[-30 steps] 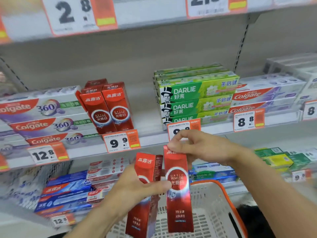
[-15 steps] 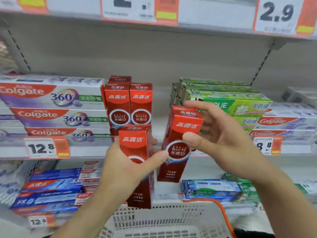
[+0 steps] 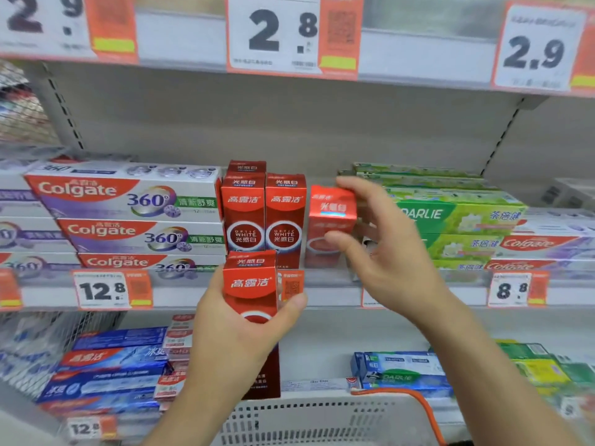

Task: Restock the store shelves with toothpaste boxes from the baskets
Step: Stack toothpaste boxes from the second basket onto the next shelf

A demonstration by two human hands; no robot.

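My right hand (image 3: pixel 383 252) pinches the top of a red toothpaste box (image 3: pixel 330 220) standing upright on the middle shelf (image 3: pixel 338 284), just right of the red Optic White boxes (image 3: pixel 264 220) standing there. My left hand (image 3: pixel 238 342) grips a second red toothpaste box (image 3: pixel 251 284) upright in front of the shelf edge, below those boxes. A white basket with an orange handle (image 3: pixel 322 416) sits low in front of me.
Colgate 360 boxes (image 3: pixel 128 201) are stacked left of the red ones and green Darlie boxes (image 3: pixel 450 220) on the right. Price tags (image 3: pixel 99 289) line the shelf edges. The lower shelf holds blue boxes (image 3: pixel 109 375) and more Darlie boxes (image 3: pixel 402 371).
My right hand moved its red box up and forward onto the middle shelf beside the standing red boxes. My left hand raised its box toward the shelf edge.
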